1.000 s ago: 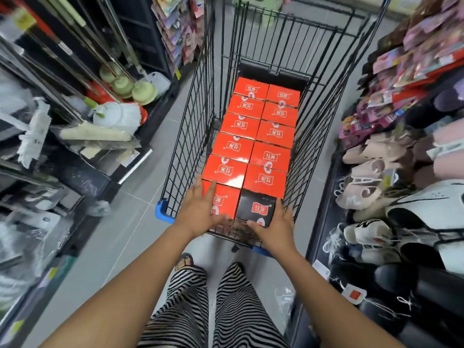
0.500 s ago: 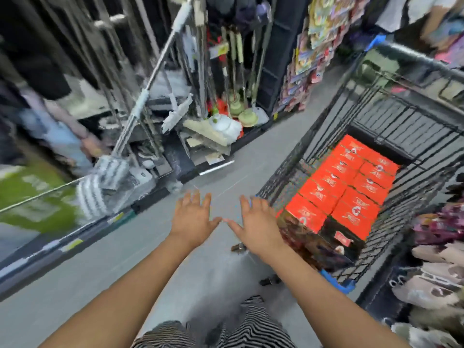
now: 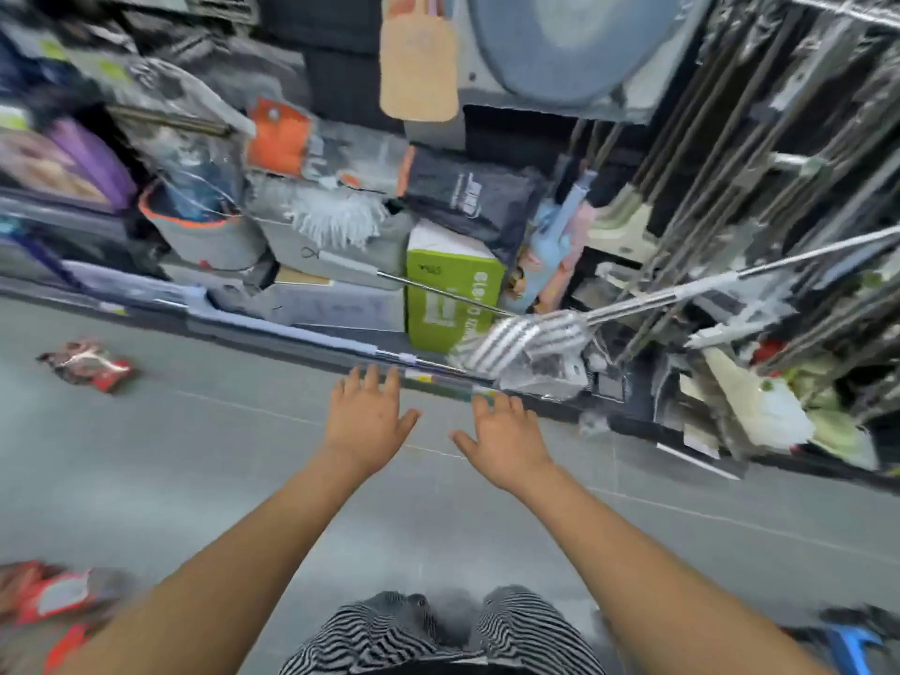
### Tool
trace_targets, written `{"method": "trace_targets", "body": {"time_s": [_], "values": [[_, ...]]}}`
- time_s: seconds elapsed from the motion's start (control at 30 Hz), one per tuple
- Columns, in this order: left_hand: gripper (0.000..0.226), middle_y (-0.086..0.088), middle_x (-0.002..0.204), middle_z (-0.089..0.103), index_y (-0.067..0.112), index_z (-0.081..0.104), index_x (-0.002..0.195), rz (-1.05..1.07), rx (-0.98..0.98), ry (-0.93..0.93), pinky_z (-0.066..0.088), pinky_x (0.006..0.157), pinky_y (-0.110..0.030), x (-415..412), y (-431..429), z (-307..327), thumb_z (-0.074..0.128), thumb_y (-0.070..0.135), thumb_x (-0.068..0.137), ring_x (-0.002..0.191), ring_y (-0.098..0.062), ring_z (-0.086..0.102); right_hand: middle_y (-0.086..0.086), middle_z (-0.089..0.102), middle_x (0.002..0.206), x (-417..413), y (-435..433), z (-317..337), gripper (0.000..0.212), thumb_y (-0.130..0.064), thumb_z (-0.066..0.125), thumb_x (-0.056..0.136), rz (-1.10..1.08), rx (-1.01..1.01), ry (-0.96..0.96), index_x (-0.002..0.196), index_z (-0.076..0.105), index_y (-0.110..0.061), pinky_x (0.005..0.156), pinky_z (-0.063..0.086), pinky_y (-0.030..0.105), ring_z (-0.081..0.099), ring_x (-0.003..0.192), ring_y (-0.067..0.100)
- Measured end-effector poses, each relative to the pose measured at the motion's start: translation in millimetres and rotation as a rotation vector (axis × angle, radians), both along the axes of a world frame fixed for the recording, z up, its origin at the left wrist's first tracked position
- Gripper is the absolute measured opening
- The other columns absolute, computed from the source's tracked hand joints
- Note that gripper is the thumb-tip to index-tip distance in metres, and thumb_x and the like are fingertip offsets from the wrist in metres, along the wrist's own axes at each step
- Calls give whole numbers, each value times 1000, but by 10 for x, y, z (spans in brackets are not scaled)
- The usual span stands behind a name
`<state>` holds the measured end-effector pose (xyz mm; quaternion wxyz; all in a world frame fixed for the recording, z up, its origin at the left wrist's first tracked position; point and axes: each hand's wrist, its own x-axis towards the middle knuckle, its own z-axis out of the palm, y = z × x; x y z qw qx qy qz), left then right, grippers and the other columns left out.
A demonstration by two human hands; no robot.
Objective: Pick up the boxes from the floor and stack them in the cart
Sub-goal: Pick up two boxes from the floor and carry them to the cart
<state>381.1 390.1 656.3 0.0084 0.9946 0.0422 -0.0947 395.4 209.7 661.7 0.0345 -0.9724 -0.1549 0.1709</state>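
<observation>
Blurred red-orange boxes (image 3: 46,599) low left, left hand (image 3: 365,421), right hand (image 3: 506,443), grips spread empty

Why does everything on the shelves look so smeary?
Head view: likely motion blur from a turning head; the green box on the shelf and the red boxes at bottom left smear most; the left hand and right hand look sharper.

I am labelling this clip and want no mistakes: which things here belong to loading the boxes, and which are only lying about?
Part of the job:
left hand and right hand, both empty
blurred red boxes on the floor
red and dark pack, perhaps another
blue corner, probably the cart

Lying about:
green carton
striped mop head
grey bucket
</observation>
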Motion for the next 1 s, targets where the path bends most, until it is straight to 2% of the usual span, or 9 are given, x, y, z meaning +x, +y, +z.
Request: {"method": "trace_targets", "body": {"time_s": [0.23, 0.43, 0.63, 0.87, 1.0], "values": [[68, -14, 148, 36, 14, 25, 148, 396, -25, 32, 24, 109, -42, -475, 1299, -141, 31, 58, 96, 136, -35, 31, 19, 47, 131, 278, 1410, -70, 59, -53, 40, 96, 356, -39, 52, 135, 38, -9, 97, 36, 43, 41, 122, 35], [63, -21, 118, 60, 6, 51, 131, 699, -77, 12, 41, 93, -46, -711, 2216, -399, 54, 53, 89, 112, -41, 53, 20, 43, 137, 552, 2596, -283, 63, -53, 40, 97, 600, -61, 149, 142, 33, -10, 99, 35, 43, 39, 125, 35], [60, -23, 112, 62, 4, 52, 129, 948, -132, 14, 41, 89, -45, -611, 3059, -572, 56, 49, 89, 108, -41, 55, 20, 43, 138, 949, 3835, -428, 61, -51, 41, 97, 819, -88, 224, 141, 35, -9, 101, 36, 41, 40, 126, 35], [54, -23, 90, 64, 1, 62, 110, 1197, -165, 19, 48, 72, -45, -733, 3801, -806, 73, 42, 78, 86, -41, 61, 20, 43, 138, 1155, 5153, -617, 60, -50, 41, 97, 1043, -174, 278, 140, 35, -8, 100, 35, 42, 38, 127, 36], [55, -21, 105, 64, 4, 58, 119, 1352, -223, 54, 45, 82, -43, -1110, 4158, -939, 64, 46, 83, 99, -39, 59, 17, 44, 138, 882, 5861, -777, 61, -51, 40, 98, 1135, -215, 339, 142, 35, -10, 101, 36, 42, 38, 127, 35]]}}
